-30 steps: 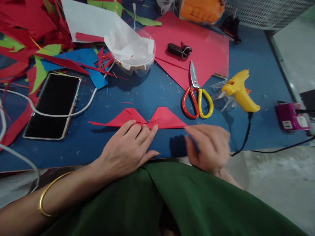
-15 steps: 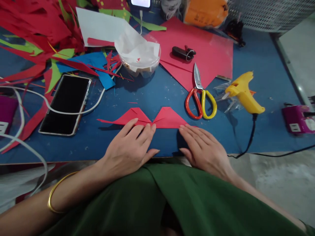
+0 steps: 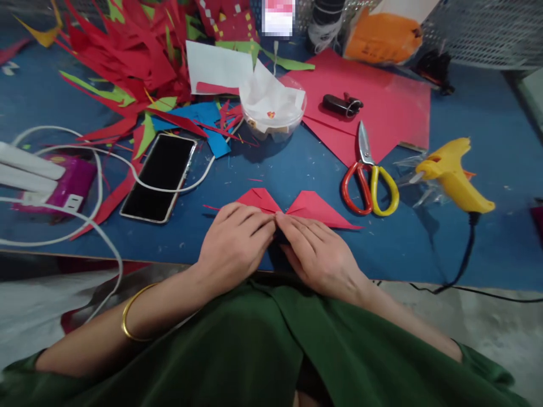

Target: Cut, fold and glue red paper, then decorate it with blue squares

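Note:
A folded sheet of red paper point(image 3: 311, 208) lies near the front edge of the blue table, two peaks pointing away from me with a notch between them. My left hand point(image 3: 235, 243) is closed on its near edge, left of the notch, covering part of the left peak. Fingers of my right hand point(image 3: 324, 254) press together on the same edge just right of the notch. The fingertips of both hands meet at the paper's middle. Both thumbs are mostly hidden beneath. Right of the paper lie scissors point(image 3: 362, 152) with one red and one yellow handle.
A yellow glue gun point(image 3: 453, 175) with a black cord lies at the right. Behind are a clear bowl point(image 3: 278, 130) with white paper and a large red sheet point(image 3: 382, 107). A phone point(image 3: 159, 178), white cables and paper scraps point(image 3: 127, 51) occupy the left.
My right hand has moved left along the paper's near edge to meet my left hand at the middle. Both hands, flat before, are now closed. The camera view has shifted left.

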A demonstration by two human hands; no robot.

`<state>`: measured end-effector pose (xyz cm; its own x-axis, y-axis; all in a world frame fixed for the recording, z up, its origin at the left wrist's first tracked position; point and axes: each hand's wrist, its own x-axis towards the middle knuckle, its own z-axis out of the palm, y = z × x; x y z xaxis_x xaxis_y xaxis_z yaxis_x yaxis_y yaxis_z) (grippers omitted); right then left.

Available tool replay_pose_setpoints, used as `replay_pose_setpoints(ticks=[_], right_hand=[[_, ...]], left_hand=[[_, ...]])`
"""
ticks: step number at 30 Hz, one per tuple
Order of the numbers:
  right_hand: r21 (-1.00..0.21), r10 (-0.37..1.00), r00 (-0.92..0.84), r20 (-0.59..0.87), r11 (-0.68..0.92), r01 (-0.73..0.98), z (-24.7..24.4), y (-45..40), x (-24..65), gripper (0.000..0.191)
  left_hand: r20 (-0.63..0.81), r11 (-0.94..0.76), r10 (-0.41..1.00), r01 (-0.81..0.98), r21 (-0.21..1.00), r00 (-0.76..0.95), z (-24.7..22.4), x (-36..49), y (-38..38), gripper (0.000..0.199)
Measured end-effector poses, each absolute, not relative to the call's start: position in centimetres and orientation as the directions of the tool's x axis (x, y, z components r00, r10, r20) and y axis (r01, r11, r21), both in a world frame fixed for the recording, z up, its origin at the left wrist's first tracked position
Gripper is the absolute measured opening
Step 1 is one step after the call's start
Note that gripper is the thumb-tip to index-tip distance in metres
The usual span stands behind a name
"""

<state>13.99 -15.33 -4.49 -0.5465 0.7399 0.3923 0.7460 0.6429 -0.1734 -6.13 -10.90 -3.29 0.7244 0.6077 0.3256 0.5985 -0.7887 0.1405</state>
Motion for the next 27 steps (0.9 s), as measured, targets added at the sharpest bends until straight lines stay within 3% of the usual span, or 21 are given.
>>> replay_pose_setpoints(ticks=[3, 7, 27], right_hand=[[-0.159, 0.735, -0.563, 0.379, 0.651, 0.743, -5.2, -15.2, 13.5, 0.039], [-0.184, 0.736, -0.577, 0.354, 0.66, 0.729, -5.3, -15.5, 14.0, 0.04], [-0.021, 0.697, -0.652, 0.299, 0.688, 0.725, -4.1, -14.7, 13.4, 0.038]], left_hand=[[0.32, -0.676, 0.733, 0.695, 0.244, 0.6, -3.0, -7.1, -10.2, 0.023], [0.202, -0.558, 0.83, 0.768, 0.314, 0.52, -2.6, -7.5, -9.2, 0.02], [0.067, -0.475, 0.86, 0.746, 0.466, 0.506, -2.4, -7.9, -6.8, 0.022]])
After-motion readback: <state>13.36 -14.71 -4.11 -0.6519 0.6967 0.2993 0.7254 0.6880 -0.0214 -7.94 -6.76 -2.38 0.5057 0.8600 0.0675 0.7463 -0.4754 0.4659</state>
